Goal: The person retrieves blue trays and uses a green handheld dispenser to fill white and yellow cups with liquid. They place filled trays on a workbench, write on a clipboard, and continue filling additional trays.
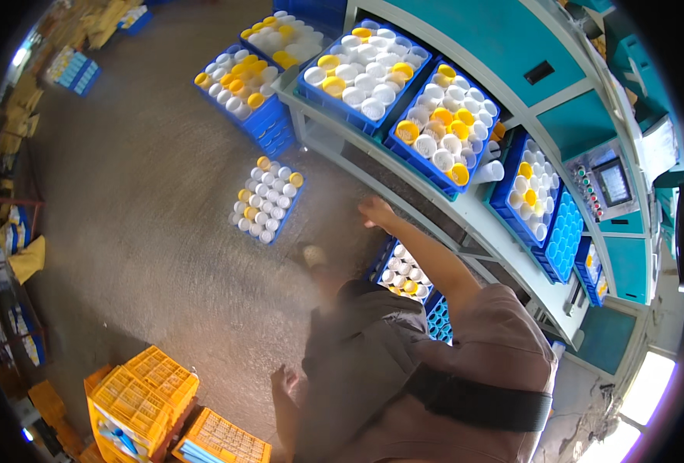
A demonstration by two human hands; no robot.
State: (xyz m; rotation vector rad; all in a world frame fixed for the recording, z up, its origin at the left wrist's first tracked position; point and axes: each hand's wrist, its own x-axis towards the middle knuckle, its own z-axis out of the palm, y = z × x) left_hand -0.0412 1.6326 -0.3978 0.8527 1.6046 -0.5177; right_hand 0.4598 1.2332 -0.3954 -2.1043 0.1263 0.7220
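Observation:
My right hand (374, 212) hangs beside the front edge of the metal bench, its fingers loosely bent and apart, with nothing visible in them. Down at the lower left of my body, my left hand (284, 380) is held over the floor, fingers loosely spread, also with nothing visible in it. A blue crate of white and yellow plastic cups (267, 199) stands on the floor, nearest to my right hand but apart from it. Partly hidden behind my right arm is another crate of similar cups (404, 272), low beside the bench.
Blue crates of cups (364, 71) line the metal bench (512, 231) along a teal machine with a control panel (611, 181). More blue crates (269, 127) are stacked at the bench's far end. Orange-yellow plastic crates (145, 393) stand at the lower left.

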